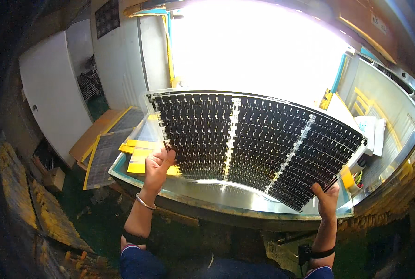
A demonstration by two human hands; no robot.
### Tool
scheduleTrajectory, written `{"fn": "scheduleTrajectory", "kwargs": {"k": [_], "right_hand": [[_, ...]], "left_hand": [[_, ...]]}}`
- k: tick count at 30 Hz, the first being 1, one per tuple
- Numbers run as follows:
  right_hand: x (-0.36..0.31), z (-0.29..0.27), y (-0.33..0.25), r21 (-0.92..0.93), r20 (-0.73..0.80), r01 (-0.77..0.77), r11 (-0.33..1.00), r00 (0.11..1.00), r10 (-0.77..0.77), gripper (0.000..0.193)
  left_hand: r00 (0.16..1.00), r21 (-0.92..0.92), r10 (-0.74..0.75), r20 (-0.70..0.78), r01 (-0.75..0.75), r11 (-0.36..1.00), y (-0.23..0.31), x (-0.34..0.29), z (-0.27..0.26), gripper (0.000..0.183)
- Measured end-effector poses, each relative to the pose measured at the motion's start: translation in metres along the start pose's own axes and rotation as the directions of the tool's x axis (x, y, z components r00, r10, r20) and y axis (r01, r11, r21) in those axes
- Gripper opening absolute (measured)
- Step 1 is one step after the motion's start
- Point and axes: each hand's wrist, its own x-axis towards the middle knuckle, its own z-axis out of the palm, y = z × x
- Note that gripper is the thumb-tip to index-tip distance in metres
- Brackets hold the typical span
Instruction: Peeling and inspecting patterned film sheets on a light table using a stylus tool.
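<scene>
We are seeing that the sheet (244, 144) could slip on the left if our left hand (159, 163) is pinching too softly. Its middle could bend and crease, as we are holding only its sides. Its low right corner could scrape the table (217, 188) if our right hand (327, 197) is dipping. The sheet is leaning over the table, between our hands. Our left hand is reaching up, thumb and curled fingers gripping the left edge. Our right hand is pinching the right edge, thumb on top, other fingers mostly hiding underneath.
</scene>
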Motion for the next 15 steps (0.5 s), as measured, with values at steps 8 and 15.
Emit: {"fn": "scheduleTrajectory", "kwargs": {"k": [8, 15], "right_hand": [[0.011, -0.006, 0.019, 0.091, 0.009, -0.079, 0.993, 0.997, 0.078, 0.035], [0.013, 0.007, 0.015, -0.279, -0.079, 0.092, 0.956, 0.99, -0.118, 0.027]], "left_hand": [[0.99, 0.03, -0.038, 0.135, 0.034, 0.999, -0.016, 0.0, 0.008, 0.025], [0.998, -0.018, 0.063, 0.013, -0.062, 0.998, -0.016, 0.008, 0.01, 0.011]]}}
